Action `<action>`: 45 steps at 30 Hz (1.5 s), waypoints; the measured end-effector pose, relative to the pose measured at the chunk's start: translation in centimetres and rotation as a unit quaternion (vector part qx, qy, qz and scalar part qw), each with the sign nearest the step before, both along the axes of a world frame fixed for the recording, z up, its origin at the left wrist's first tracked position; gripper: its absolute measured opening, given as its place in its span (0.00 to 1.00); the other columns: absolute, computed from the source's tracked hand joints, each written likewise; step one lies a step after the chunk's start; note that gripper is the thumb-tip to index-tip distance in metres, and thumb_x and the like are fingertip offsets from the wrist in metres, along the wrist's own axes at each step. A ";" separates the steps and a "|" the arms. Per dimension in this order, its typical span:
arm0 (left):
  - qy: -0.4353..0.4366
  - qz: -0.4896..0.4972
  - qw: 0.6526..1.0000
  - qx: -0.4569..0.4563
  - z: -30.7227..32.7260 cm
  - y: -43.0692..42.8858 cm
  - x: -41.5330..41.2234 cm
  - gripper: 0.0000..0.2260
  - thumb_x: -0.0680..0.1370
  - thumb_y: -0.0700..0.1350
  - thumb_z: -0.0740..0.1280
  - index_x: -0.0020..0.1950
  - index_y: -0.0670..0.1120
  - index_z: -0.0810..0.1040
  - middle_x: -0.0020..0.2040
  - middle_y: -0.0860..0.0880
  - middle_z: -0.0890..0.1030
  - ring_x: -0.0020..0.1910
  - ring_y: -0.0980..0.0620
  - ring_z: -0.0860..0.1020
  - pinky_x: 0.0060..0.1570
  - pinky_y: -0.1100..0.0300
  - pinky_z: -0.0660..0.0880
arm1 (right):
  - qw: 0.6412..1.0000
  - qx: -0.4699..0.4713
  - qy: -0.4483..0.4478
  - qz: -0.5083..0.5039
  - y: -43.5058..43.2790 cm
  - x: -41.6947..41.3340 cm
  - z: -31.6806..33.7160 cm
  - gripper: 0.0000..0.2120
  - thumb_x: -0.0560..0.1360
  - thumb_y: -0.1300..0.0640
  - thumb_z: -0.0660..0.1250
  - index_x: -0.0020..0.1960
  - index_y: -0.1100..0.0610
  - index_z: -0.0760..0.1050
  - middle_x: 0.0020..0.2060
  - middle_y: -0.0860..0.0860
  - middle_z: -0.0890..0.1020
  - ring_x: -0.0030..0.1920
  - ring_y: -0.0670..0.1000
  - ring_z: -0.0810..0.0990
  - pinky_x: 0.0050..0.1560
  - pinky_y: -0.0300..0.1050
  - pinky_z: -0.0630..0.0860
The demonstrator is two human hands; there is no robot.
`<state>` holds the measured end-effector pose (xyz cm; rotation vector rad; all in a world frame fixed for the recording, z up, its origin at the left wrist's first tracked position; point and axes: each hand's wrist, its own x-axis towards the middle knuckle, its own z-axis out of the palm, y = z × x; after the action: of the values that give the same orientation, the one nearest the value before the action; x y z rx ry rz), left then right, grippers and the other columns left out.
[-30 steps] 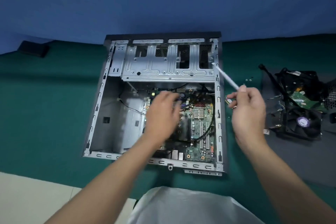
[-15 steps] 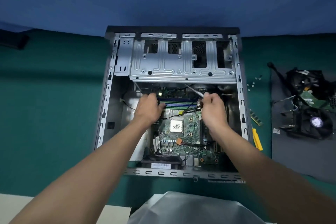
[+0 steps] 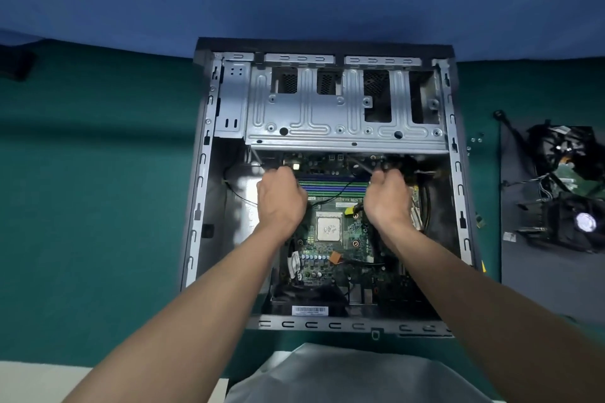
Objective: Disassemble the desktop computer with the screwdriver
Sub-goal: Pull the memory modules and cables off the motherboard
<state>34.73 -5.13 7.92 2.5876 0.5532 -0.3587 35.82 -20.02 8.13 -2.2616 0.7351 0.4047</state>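
Note:
The open desktop case [image 3: 201,193] lies flat on a green table, its green motherboard [image 3: 327,258] exposed with a bare square CPU [image 3: 328,228] in the middle. Both hands reach deep inside, just below the silver drive cage [image 3: 343,111]. My left hand [image 3: 281,199] sits at the left end of the blue and green memory slots [image 3: 334,185], its fingertips hidden behind the knuckles. At the right end, my right hand [image 3: 389,203] grips a thin screwdriver [image 3: 360,167] whose shaft points up and left toward the cage's lower edge.
On the right a dark mat [image 3: 540,271] carries removed parts: a black fan [image 3: 586,222], a cable bundle [image 3: 556,147] and a green board [image 3: 569,180]. Loose screws [image 3: 476,141] and a memory stick [image 3: 479,222] lie beside the case. Black cables [image 3: 425,203] run inside along the right wall.
My right hand came in from outside the case's right wall with the screwdriver to the memory slots. My left hand slid to the slots' left end. My head moved closer.

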 end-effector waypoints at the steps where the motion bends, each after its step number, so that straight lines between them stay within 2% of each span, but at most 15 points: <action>1: -0.017 0.001 1.000 0.005 0.1 0.0 -0.1 0.12 0.76 0.37 0.63 0.33 0.43 0.68 0.31 0.48 0.65 0.34 0.48 0.66 0.37 0.58 0.65 | 1.000 0.003 -0.019 -0.010 0.2 -0.1 0.0 0.10 0.83 0.51 0.51 0.49 0.56 0.66 0.43 0.51 0.73 0.49 0.57 0.76 0.48 0.54 0.75; 5: -0.054 0.021 0.998 -0.009 0.3 0.0 0.2 0.09 0.77 0.37 0.61 0.40 0.37 0.78 0.37 0.40 0.75 0.37 0.44 0.71 0.37 0.57 0.64 | 0.998 0.015 -0.051 -0.033 1.0 -0.1 0.7 0.11 0.83 0.52 0.51 0.50 0.57 0.67 0.46 0.52 0.74 0.54 0.58 0.73 0.52 0.52 0.71; 10: -0.040 0.095 0.994 -0.044 -0.2 -0.1 1.2 0.09 0.77 0.37 0.64 0.36 0.41 0.72 0.40 0.39 0.76 0.43 0.40 0.76 0.39 0.52 0.74 | 0.999 0.019 -0.011 -0.049 1.0 1.7 0.5 0.08 0.80 0.60 0.52 0.47 0.61 0.68 0.47 0.56 0.73 0.47 0.58 0.73 0.45 0.48 0.67; 14: -0.005 0.143 0.988 -0.055 -0.7 0.3 1.3 0.09 0.77 0.37 0.65 0.37 0.38 0.75 0.40 0.39 0.79 0.39 0.42 0.77 0.35 0.58 0.70 | 0.999 0.028 0.021 -0.038 0.4 1.8 0.4 0.10 0.80 0.60 0.53 0.51 0.62 0.72 0.52 0.58 0.75 0.44 0.56 0.71 0.45 0.46 0.66; 17: 0.021 0.168 0.981 -0.091 -0.6 1.0 1.6 0.08 0.77 0.40 0.66 0.47 0.35 0.80 0.47 0.36 0.81 0.45 0.39 0.79 0.40 0.57 0.74 | 1.000 0.006 0.016 0.023 0.0 1.2 1.0 0.10 0.82 0.57 0.54 0.51 0.60 0.73 0.59 0.59 0.72 0.53 0.58 0.70 0.56 0.49 0.69; 21: 0.038 0.145 0.979 -0.141 0.5 1.3 0.7 0.11 0.80 0.44 0.63 0.57 0.40 0.79 0.55 0.39 0.79 0.43 0.46 0.72 0.42 0.59 0.67 | 0.994 -0.033 0.003 0.103 -0.3 -0.6 3.1 0.10 0.82 0.51 0.55 0.48 0.54 0.70 0.67 0.57 0.62 0.71 0.62 0.54 0.69 0.61 0.58; 23: 0.040 0.139 0.977 -0.156 1.1 0.9 -0.3 0.12 0.81 0.45 0.62 0.62 0.42 0.76 0.58 0.42 0.77 0.37 0.52 0.67 0.38 0.62 0.65 | 0.992 -0.030 -0.026 0.122 -0.4 -2.0 4.2 0.10 0.82 0.50 0.56 0.47 0.53 0.71 0.63 0.55 0.66 0.67 0.59 0.61 0.68 0.54 0.61; 25: 0.021 0.139 0.971 -0.193 1.8 0.1 -1.5 0.13 0.82 0.46 0.62 0.64 0.43 0.75 0.57 0.45 0.79 0.33 0.60 0.67 0.35 0.67 0.66 | 0.992 -0.002 -0.049 0.120 -0.4 -3.3 5.1 0.11 0.82 0.51 0.56 0.45 0.54 0.70 0.51 0.53 0.75 0.49 0.52 0.73 0.51 0.34 0.70; 27: -0.006 0.165 0.951 -0.260 3.0 -1.0 -2.7 0.11 0.82 0.50 0.61 0.53 0.45 0.79 0.47 0.49 0.81 0.32 0.60 0.70 0.41 0.62 0.68 | 0.992 0.086 -0.059 0.065 -0.1 -4.6 6.0 0.12 0.82 0.51 0.56 0.45 0.54 0.72 0.41 0.50 0.79 0.34 0.46 0.74 0.30 0.28 0.69; 30: -0.043 0.239 0.870 -0.430 5.1 -2.4 -4.1 0.17 0.81 0.54 0.61 0.38 0.46 0.78 0.35 0.50 0.79 0.33 0.54 0.75 0.40 0.57 0.74 | 0.978 0.195 -0.070 0.001 0.5 -6.9 7.3 0.11 0.82 0.51 0.57 0.45 0.54 0.73 0.40 0.50 0.81 0.34 0.44 0.77 0.33 0.38 0.73; 32: -0.070 0.280 0.801 -0.525 6.7 -3.0 -4.9 0.15 0.81 0.51 0.64 0.39 0.44 0.79 0.35 0.49 0.82 0.34 0.54 0.79 0.37 0.61 0.77 | 0.972 0.221 -0.080 0.000 0.6 -8.6 8.0 0.12 0.81 0.51 0.58 0.44 0.55 0.74 0.40 0.51 0.82 0.34 0.46 0.78 0.35 0.42 0.72; 34: -0.091 0.283 0.781 -0.548 8.0 -3.4 -5.7 0.12 0.81 0.47 0.64 0.42 0.42 0.80 0.38 0.47 0.85 0.37 0.54 0.82 0.35 0.65 0.76 | 0.968 0.239 -0.082 0.013 0.4 -10.2 8.7 0.12 0.81 0.51 0.58 0.44 0.56 0.75 0.39 0.52 0.82 0.34 0.46 0.79 0.36 0.43 0.73; 39: -0.091 0.205 0.812 -0.539 10.2 -4.2 -9.3 0.09 0.80 0.45 0.66 0.45 0.41 0.81 0.40 0.45 0.85 0.40 0.50 0.84 0.38 0.61 0.78 | 0.916 0.396 -0.058 0.021 -0.4 -13.5 10.0 0.06 0.80 0.59 0.61 0.50 0.58 0.76 0.40 0.53 0.82 0.35 0.49 0.80 0.35 0.43 0.76; 41: -0.092 0.176 0.829 -0.523 10.9 -5.0 -11.4 0.10 0.79 0.46 0.67 0.45 0.41 0.82 0.40 0.46 0.85 0.39 0.49 0.84 0.38 0.61 0.79 | 0.919 0.386 -0.071 0.047 -0.9 -14.9 10.4 0.06 0.80 0.57 0.61 0.51 0.55 0.77 0.37 0.51 0.81 0.32 0.47 0.77 0.33 0.43 0.73; 45: -0.079 0.140 0.862 -0.481 11.6 -6.3 -15.7 0.13 0.79 0.48 0.67 0.40 0.41 0.82 0.28 0.48 0.79 0.23 0.54 0.72 0.23 0.66 0.67 | 0.923 0.365 -0.090 0.080 -1.7 -18.7 10.2 0.07 0.81 0.56 0.59 0.48 0.51 0.76 0.30 0.46 0.80 0.27 0.47 0.73 0.27 0.42 0.68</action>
<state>19.06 -11.43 19.51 1.5249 0.5025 -0.2299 17.12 -21.72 18.37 -1.6167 0.2344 0.4484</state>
